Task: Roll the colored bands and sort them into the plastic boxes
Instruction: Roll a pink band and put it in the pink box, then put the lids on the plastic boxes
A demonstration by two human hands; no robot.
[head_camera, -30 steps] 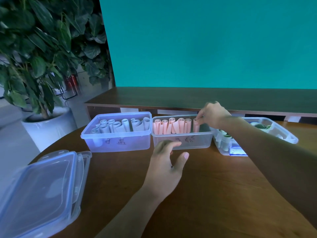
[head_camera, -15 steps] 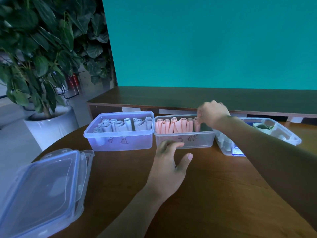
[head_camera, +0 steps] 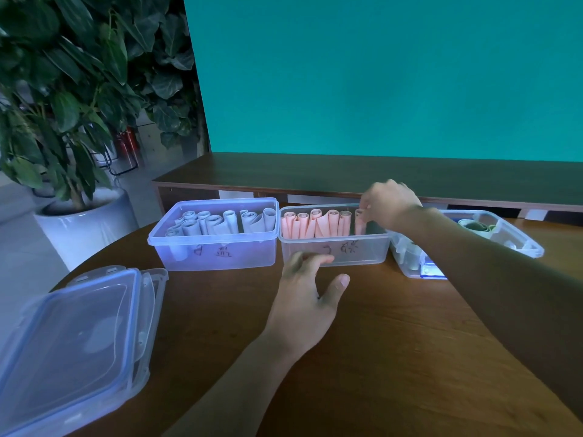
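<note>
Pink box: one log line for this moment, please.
right hand pinching pink roll in pink box | left hand steadying box front

Teal wall, potted plant.

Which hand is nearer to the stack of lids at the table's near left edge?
Left. The left hand rests by the front wall of the middle box, to the right of the stack of lids. The right hand is farther back and right, at the pink rolls.
</note>
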